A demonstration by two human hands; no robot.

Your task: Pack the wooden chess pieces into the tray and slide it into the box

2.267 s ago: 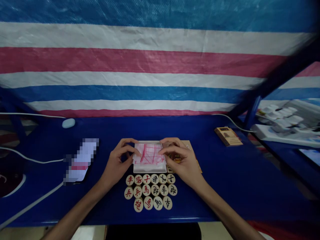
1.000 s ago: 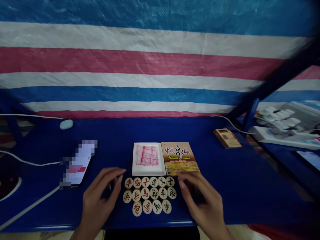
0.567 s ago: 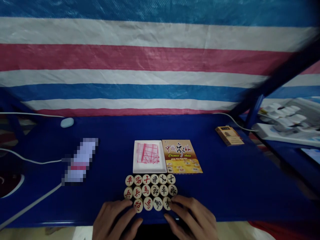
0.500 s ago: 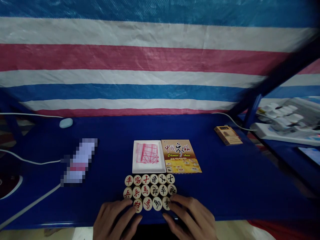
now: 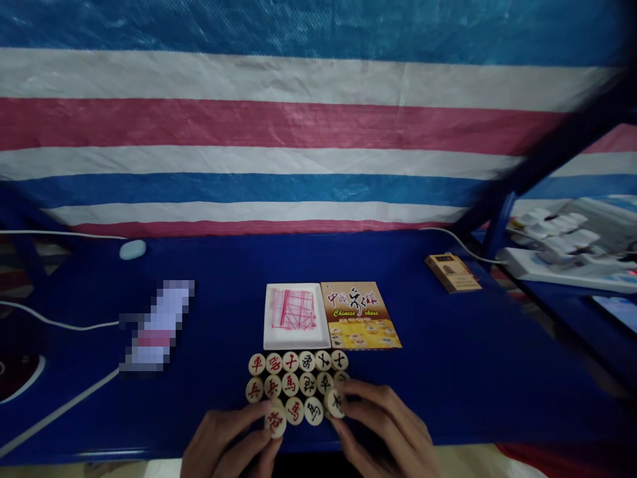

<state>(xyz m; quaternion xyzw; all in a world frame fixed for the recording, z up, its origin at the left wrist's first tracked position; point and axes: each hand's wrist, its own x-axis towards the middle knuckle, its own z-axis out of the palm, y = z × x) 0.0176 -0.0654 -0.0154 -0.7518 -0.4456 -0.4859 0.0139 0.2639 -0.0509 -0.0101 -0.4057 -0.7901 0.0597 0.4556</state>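
Round wooden Chinese chess pieces with red or black characters stand in three rows, the middle row (image 5: pixel 290 384) and back row (image 5: pixel 290 362) among them. At the front left of the group, my left hand (image 5: pixel 231 438) pinches a red-marked piece (image 5: pixel 275 422). My right hand (image 5: pixel 385 425) grips a black-marked piece (image 5: pixel 335 402) at the front right, tilted and raised over its neighbours. Between the hands lie a red-marked piece (image 5: pixel 294 411) and a black-marked piece (image 5: pixel 313 411). Behind the rows are a white square tray (image 5: pixel 269 338) and a Chinese chess box lid (image 5: pixel 361 312).
A blurred-out phone (image 5: pixel 159 325) with a cable lies left on the blue table (image 5: pixel 448 378), a pale case (image 5: pixel 133 249) behind it. A small tan box (image 5: pixel 454 273) is at the back right. Farther right are a white power strip (image 5: pixel 557 269) and another phone (image 5: pixel 617 311).
Both hands have closed on the end pieces of the front row. The left piece has shifted toward me; the right piece has been lifted and tilted.
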